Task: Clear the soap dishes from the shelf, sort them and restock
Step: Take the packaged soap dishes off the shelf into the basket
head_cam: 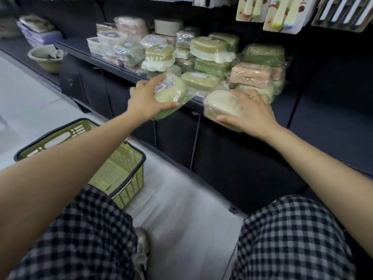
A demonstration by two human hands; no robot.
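Several plastic-wrapped soap dishes (210,51) in green, cream and pink are piled on a dark shelf (80,52). My left hand (145,100) grips a pale green wrapped soap dish (171,91) at the shelf's front edge. My right hand (250,112) holds a cream wrapped soap dish (222,104), also at the front edge, just right of the green one. A pink wrapped dish (250,74) lies behind my right hand.
A green plastic shopping basket (125,168) stands on the white floor at the lower left, beside my knee. A green bowl (46,57) sits on the shelf at the far left. Packaged utensils (282,13) hang above the shelf. Dark cabinet panels run below it.
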